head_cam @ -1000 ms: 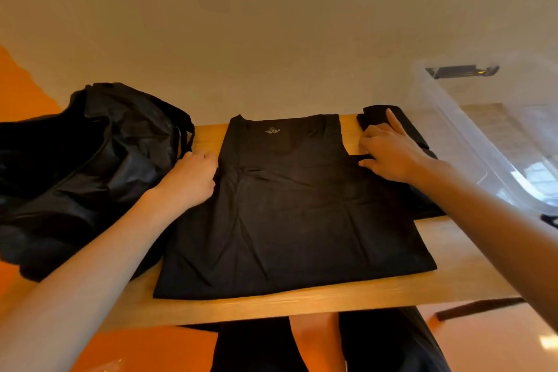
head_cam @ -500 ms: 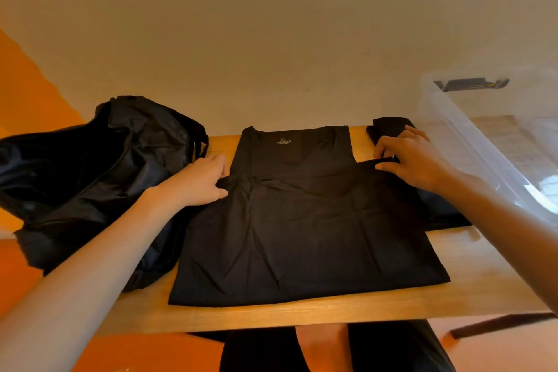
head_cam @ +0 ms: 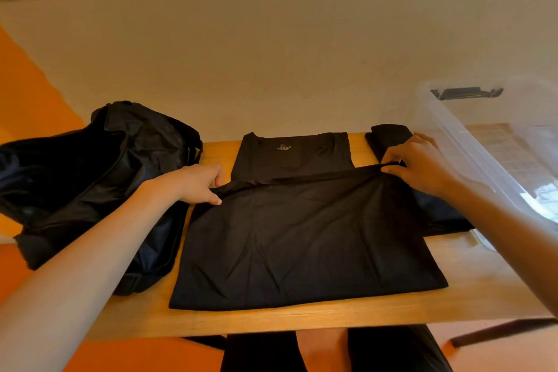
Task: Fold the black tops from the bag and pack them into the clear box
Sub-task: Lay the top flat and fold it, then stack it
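A black top (head_cam: 302, 238) lies spread on the wooden table (head_cam: 471, 290), neck label facing up at the far end. My left hand (head_cam: 200, 183) pinches its left edge and my right hand (head_cam: 419, 167) pinches its right edge, with a taut ridge of cloth stretched between them. A black bag (head_cam: 90, 178) slumps open at the left, partly off the table. A folded black top (head_cam: 389, 137) lies beyond my right hand. The clear box (head_cam: 483, 145) stands at the right.
A pale wall rises right behind the table's far edge. The floor is orange at the left and below. My legs in dark clothing show under the near table edge. A dark bar lies on the floor at the lower right.
Both hands have closed on the top's side edges and lifted them, raising a fold line across the cloth. The view has tilted up slightly.
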Demonstrator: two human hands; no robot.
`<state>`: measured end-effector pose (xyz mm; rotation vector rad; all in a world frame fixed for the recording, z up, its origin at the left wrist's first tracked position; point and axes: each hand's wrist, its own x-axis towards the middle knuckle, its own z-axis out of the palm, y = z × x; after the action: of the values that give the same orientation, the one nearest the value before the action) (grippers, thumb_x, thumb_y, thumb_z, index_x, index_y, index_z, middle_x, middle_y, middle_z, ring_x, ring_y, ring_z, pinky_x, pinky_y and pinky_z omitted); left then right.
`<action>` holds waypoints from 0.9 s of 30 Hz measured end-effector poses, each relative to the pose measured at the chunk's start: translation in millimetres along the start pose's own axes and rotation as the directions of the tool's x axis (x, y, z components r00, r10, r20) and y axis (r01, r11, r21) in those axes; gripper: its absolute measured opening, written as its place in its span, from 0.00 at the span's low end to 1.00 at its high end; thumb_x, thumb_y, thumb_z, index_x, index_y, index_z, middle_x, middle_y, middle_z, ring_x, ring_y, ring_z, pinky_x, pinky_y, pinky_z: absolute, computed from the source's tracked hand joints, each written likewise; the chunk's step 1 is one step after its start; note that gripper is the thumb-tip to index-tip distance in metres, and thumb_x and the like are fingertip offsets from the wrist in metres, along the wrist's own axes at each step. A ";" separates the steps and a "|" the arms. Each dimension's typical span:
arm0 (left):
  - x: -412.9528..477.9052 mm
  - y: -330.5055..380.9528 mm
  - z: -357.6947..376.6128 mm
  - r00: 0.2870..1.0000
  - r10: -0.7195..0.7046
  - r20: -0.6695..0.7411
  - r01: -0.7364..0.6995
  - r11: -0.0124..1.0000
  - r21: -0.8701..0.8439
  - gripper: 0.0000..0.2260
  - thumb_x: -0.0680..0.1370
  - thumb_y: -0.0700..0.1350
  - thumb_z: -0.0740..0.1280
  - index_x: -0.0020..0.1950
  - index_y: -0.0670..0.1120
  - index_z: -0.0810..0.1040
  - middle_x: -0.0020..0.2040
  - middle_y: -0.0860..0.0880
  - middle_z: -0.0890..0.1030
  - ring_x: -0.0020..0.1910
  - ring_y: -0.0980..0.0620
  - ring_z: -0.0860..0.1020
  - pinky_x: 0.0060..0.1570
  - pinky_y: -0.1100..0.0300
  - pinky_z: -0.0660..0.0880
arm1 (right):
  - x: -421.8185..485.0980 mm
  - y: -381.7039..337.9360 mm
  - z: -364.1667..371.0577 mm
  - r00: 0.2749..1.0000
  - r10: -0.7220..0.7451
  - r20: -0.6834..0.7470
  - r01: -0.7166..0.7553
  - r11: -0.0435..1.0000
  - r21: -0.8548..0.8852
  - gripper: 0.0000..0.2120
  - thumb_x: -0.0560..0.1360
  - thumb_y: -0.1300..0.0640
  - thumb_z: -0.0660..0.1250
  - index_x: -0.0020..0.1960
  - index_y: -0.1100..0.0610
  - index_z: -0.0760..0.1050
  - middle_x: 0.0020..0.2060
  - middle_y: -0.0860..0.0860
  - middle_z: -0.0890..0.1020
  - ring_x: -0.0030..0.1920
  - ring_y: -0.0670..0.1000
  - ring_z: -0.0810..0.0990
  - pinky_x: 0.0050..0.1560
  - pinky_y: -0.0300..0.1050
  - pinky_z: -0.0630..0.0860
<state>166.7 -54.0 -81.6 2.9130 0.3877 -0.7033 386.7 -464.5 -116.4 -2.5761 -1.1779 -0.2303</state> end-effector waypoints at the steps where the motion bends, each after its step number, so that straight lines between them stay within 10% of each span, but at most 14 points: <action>1: 0.0 0.0 -0.1 1.000 -0.007 0.013 0.007 1.000 -0.014 0.16 0.78 0.52 0.73 0.59 0.51 0.69 0.53 0.53 0.73 0.54 0.49 0.75 0.56 0.51 0.74 | 0.5 0.1 -0.2 1.000 0.007 0.003 -0.007 1.000 0.000 0.01 0.76 0.53 0.74 0.48 0.49 0.84 0.39 0.48 0.84 0.45 0.51 0.79 0.58 0.51 0.71; 7: 5.8 -3.0 -5.6 0.998 0.022 0.067 -0.020 0.999 -0.027 0.11 0.80 0.52 0.71 0.47 0.45 0.78 0.45 0.47 0.78 0.42 0.50 0.75 0.40 0.57 0.68 | 3.4 -3.6 -1.8 0.999 0.042 -0.007 -0.042 0.999 -0.012 0.02 0.77 0.53 0.73 0.49 0.50 0.84 0.40 0.48 0.84 0.46 0.51 0.79 0.61 0.48 0.66; 16: -7.3 -11.9 -35.9 0.980 -0.007 -0.200 -0.098 0.857 -0.505 0.12 0.75 0.46 0.77 0.43 0.41 0.77 0.39 0.45 0.80 0.39 0.48 0.78 0.45 0.53 0.73 | 5.5 -10.3 -13.3 0.989 0.148 -0.025 -0.147 0.989 0.031 0.01 0.77 0.56 0.73 0.49 0.53 0.84 0.39 0.46 0.80 0.44 0.50 0.78 0.55 0.49 0.73; 27: 17.5 -8.6 -30.5 0.922 -0.183 -0.340 0.040 0.921 -0.389 0.12 0.74 0.48 0.78 0.40 0.47 0.75 0.40 0.46 0.77 0.40 0.48 0.76 0.36 0.56 0.67 | 25.5 -10.7 2.5 0.978 0.193 -0.084 -0.193 0.981 0.002 0.05 0.77 0.56 0.73 0.52 0.55 0.85 0.45 0.53 0.86 0.43 0.50 0.77 0.54 0.49 0.72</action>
<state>192.5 -36.6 -63.2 2.6514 0.6543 -0.0594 395.2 -439.0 -109.8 -2.6358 -0.8916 -0.2954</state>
